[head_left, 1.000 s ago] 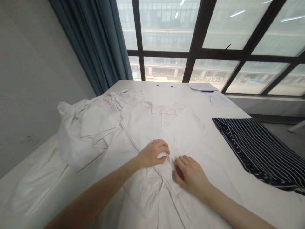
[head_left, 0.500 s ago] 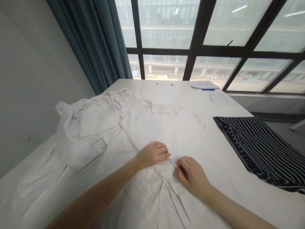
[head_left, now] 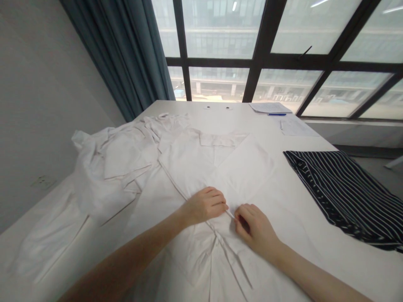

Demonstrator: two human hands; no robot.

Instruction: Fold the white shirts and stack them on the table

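A white garment (head_left: pixel 192 155) with a collar at its far end lies spread over the white table (head_left: pixel 217 119). My left hand (head_left: pixel 206 205) rests on its middle with the fingers closed on the cloth of a slanting edge. A short stretch of that edge runs from these fingertips to my right hand (head_left: pixel 256 226), whose thumb and fingers are curled in a pinch on it. Below the hands the cloth gathers in narrow folds (head_left: pixel 215 247) towards me. My right fingertips partly hide what they grip.
Left of the garment is a heap of crumpled white cloth (head_left: pixel 122 155). A black-and-white striped cloth (head_left: pixel 343 193) lies at the right, over the table edge. Papers (head_left: pixel 269 108) and a blue pen (head_left: pixel 277 114) are at the back right. A blue curtain (head_left: pixel 129 54) hangs beside the window.
The view has shifted slightly. Both hands stay almost where they were on the garment, and the stretch of edge between them looks a little straighter.
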